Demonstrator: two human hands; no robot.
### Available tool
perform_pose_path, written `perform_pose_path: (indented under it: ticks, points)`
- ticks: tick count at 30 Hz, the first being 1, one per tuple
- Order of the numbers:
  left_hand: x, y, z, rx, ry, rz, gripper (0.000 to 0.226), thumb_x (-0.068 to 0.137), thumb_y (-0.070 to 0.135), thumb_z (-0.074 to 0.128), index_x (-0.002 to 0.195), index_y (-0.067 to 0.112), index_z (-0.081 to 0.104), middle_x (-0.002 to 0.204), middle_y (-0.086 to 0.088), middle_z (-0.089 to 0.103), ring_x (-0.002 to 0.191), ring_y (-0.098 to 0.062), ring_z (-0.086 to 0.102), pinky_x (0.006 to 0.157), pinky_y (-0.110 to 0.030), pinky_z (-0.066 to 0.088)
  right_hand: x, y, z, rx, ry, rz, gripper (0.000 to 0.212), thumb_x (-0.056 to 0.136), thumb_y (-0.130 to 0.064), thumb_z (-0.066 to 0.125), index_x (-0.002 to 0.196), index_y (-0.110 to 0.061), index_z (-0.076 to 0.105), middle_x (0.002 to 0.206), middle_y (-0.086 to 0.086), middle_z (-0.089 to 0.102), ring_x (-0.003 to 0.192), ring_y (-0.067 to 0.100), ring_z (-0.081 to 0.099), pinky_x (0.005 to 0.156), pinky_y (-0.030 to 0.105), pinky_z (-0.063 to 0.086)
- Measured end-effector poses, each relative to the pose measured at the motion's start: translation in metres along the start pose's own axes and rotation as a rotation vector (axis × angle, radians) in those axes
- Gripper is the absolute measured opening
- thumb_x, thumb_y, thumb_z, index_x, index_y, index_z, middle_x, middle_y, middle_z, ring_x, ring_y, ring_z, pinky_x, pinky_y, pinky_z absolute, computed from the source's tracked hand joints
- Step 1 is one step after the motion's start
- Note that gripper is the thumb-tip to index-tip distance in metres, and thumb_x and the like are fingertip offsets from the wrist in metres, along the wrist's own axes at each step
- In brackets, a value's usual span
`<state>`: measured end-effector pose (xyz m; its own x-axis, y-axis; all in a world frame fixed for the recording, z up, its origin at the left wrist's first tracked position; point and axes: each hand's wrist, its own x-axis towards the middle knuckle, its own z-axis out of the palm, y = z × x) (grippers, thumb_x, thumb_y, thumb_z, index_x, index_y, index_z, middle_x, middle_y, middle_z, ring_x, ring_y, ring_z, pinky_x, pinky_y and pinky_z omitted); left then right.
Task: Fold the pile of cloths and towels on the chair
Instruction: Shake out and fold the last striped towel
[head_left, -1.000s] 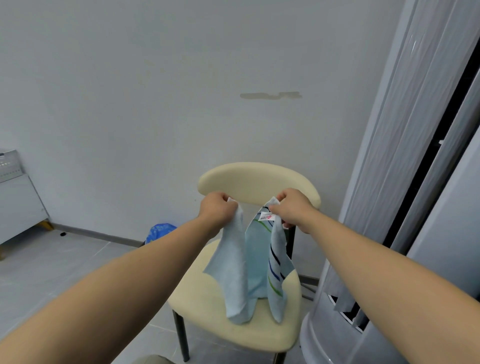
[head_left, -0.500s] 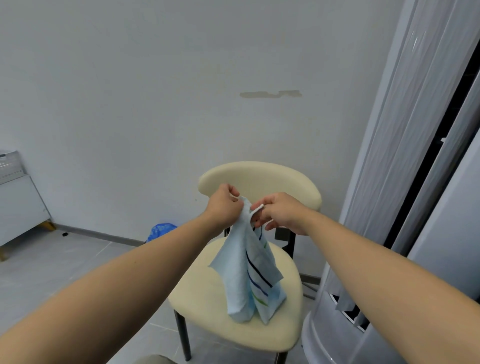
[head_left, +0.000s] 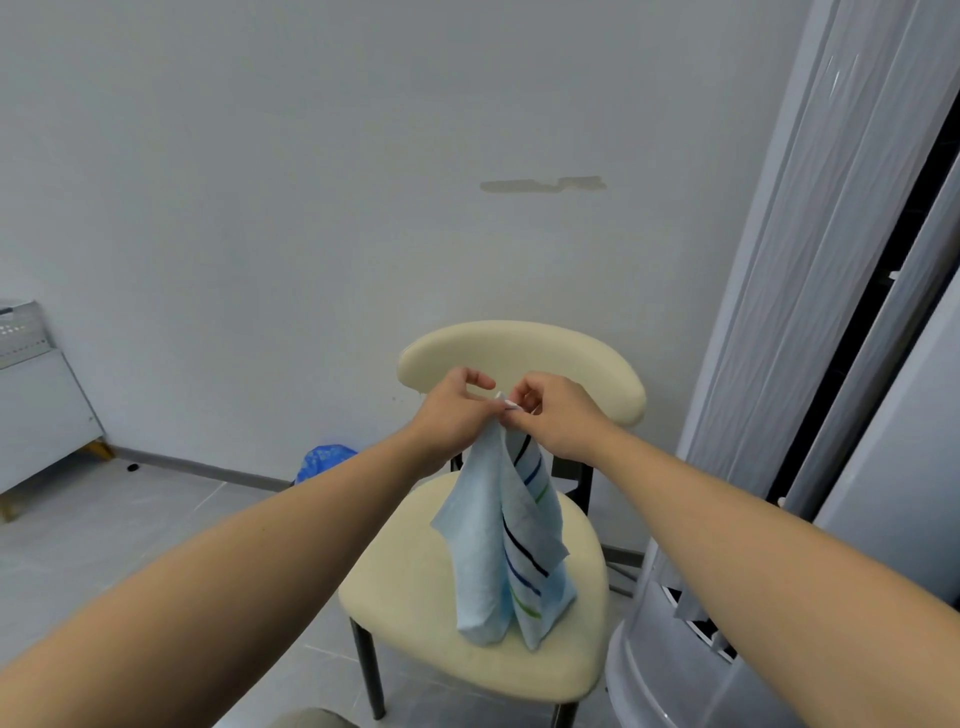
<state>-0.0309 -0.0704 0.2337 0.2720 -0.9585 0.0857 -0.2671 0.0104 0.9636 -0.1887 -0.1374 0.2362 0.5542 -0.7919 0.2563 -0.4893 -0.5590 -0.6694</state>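
Cloth (head_left: 488, 545) hangs over chair (head_left: 415, 597) seat; left hand (head_left: 452, 410) & right hand (head_left: 558, 415) fingers pinch its top.

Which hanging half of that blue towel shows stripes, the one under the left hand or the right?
The towel half under the right hand: it shows dark, blue and green stripes, while the other half, under the left hand, is plain blue.

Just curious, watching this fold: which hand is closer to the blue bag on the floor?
Left. The left hand is up and right of the blue bag; the right hand is further right, both pinching the towel.
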Motion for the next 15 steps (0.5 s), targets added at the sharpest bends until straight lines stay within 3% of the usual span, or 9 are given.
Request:
perform_pose_path:
  ticks: [3,9,12,15]
  points:
    - [-0.004,0.004,-0.002,0.014,-0.016,0.007,0.037,0.082,0.019,0.078,0.109,0.021,0.053,0.09,-0.004,0.076,0.084,-0.017,0.068,0.071,-0.03,0.049,-0.001,-0.002,0.0,-0.013,0.045,0.017,0.022,0.086,-0.039,0.073,0.082,-0.024,0.058,0.084,-0.004,0.065,0.073,0.013,0.056,0.067,0.028,0.048]
    - [-0.008,0.007,-0.011,0.109,-0.113,0.086,0.046,0.073,0.001,0.081,0.109,0.019,0.059,0.089,-0.003,0.077,0.092,-0.027,0.072,0.085,-0.044,0.058,-0.003,0.0,0.0,0.01,0.046,0.059,0.034,0.082,-0.047,0.075,0.081,-0.016,0.061,0.084,0.001,0.068,0.076,0.018,0.06,0.068,0.033,0.05]
    - [-0.006,0.006,-0.01,0.166,-0.099,0.104,0.05,0.066,0.003,0.085,0.106,0.023,0.061,0.09,-0.004,0.075,0.087,-0.025,0.072,0.08,-0.043,0.06,-0.002,0.001,0.001,0.088,0.028,0.061,0.036,0.083,-0.048,0.073,0.081,-0.014,0.06,0.078,0.0,0.063,0.071,0.014,0.054,0.068,0.034,0.051]
    - [-0.002,0.004,-0.008,0.233,-0.056,0.146,0.04,0.072,0.007,0.081,0.103,0.023,0.061,0.077,0.0,0.068,0.069,-0.012,0.063,0.064,-0.032,0.055,0.0,0.003,0.004,0.142,0.001,0.064,0.041,0.085,-0.051,0.07,0.082,-0.012,0.058,0.075,-0.001,0.06,0.069,0.014,0.054,0.073,0.042,0.056]
